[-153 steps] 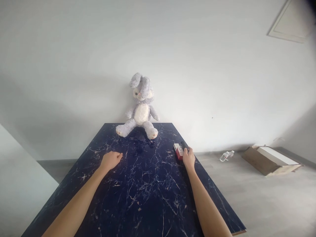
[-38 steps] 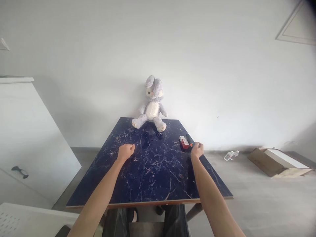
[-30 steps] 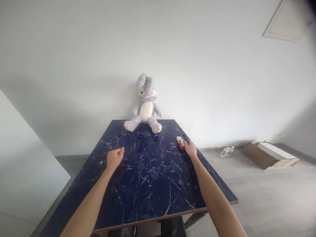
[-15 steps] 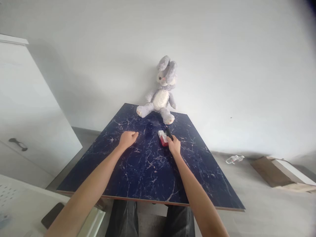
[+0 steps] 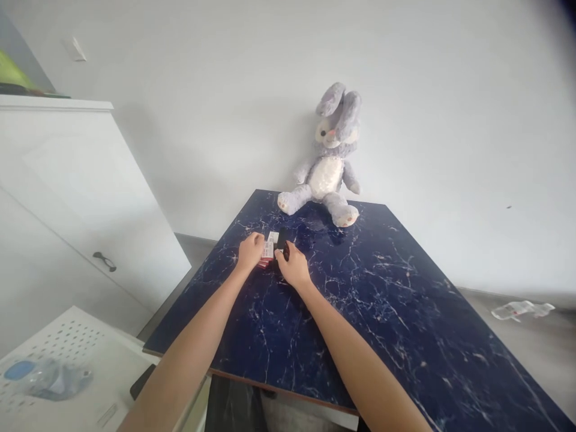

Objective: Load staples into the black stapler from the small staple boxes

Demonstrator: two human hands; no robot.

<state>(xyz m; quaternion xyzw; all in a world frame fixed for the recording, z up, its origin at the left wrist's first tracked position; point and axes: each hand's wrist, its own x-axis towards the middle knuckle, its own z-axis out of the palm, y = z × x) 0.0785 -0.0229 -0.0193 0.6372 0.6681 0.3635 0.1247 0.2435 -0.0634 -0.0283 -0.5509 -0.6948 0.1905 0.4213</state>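
A small red and white box [image 5: 269, 248] lies on the dark blue marble table [image 5: 382, 300], with a slim black object [image 5: 281, 241] right beside it. My right hand [image 5: 294, 267] rests on the table with its fingers curled against the black object and the box. My left hand [image 5: 250, 251] is closed in a loose fist and touches the box's left side. The box sits squeezed between both hands. A grey plush rabbit [image 5: 330, 162] sits at the table's far edge, leaning on the wall.
A white cabinet [image 5: 67, 198] with a dark handle stands to the left. A white perforated surface [image 5: 54, 378] with a clear plastic item lies at the lower left. An empty plastic bottle [image 5: 519, 309] lies on the floor at the right.
My right hand has slid the red and white box and the black object leftward across the table, from the right edge to my left hand. The view has swung to the left.
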